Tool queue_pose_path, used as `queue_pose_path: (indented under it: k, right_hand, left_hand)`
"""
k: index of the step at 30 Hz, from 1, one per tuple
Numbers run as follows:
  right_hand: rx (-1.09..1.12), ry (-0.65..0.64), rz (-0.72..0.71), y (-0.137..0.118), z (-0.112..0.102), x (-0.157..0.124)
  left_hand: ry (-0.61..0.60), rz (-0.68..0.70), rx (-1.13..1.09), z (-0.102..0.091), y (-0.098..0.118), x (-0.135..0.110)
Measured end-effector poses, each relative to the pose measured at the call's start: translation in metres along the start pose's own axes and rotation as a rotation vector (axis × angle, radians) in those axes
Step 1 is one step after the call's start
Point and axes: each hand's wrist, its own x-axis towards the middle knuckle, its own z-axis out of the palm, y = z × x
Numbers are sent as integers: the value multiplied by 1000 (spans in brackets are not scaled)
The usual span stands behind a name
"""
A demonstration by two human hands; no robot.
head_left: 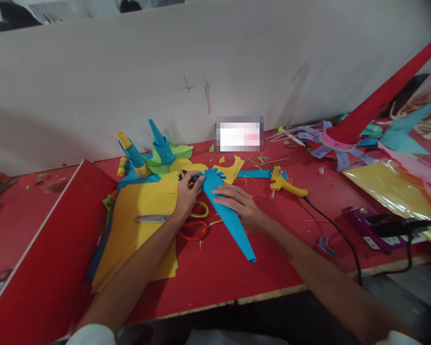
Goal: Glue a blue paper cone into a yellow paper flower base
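A rolled blue paper cone (229, 218) lies slanted over the red table, its narrow end towards me and its wide end cut into a fringe of tabs. My left hand (188, 194) pinches the fringe at the left of the wide end. Curled over the cone's upper right side, my right hand (242, 206) holds it against the table. Beneath my left forearm are scissors (153, 218) with a yellow and a red handle loop, partly hidden, resting across yellow paper sheets (129, 235). To the right of the cone lies a yellow glue gun (287, 184) on a blue paper strip (253, 174).
Blue and yellow paper rolls with green leaves (163, 153) stand at the back left. A red divider board (53, 235) rises at the left. On the right are a tall red cone (373, 105), a purple power strip (371, 232) and a black cord (335, 230). Paper scraps litter the table.
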Motion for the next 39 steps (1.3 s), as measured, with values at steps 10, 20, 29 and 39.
queue_pose_path:
  k: [10,20,29,39]
  right_hand:
    - [39,150,170,3,8,-3]
    - [132,151,150,-1,0,1]
    - [146,106,166,3,10,-3]
    - [164,335,306,-2,3,7]
  left_hand:
    - [30,43,-8,-1,5,-1]
    - [2,-22,-159,1,1,2]
    - [-27,-12,-114,-1,1,2]
    - [-64,-23,-165,0,0,1]
